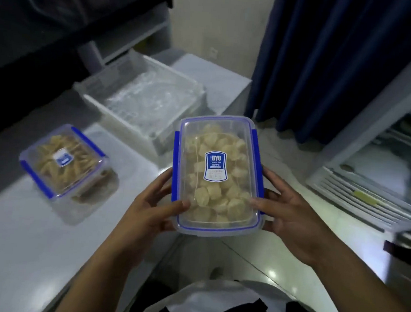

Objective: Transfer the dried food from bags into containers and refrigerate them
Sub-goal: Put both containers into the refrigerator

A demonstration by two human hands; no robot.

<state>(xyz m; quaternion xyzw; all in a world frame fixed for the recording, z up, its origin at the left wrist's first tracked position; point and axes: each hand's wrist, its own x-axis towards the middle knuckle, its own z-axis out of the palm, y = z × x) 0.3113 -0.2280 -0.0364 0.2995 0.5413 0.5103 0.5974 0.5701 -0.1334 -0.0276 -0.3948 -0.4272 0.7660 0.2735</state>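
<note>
A clear rectangular container [217,201] with blue latches and a blue label is full of pale dried pieces, its lid on. I hold it in the air past the counter's edge. My left hand [153,206] grips its left side with the thumb on the lid. My right hand [291,211] grips its right side, thumb over the lid's corner. A second lidded container [64,162] with browner dried food sits on the white counter [20,252] at the left.
A white plastic bin [140,101] with crumpled clear bags stands at the back of the counter. A glass-fronted fridge [381,155] stands at the right, with a dark blue curtain [330,55] behind it. Tiled floor lies below.
</note>
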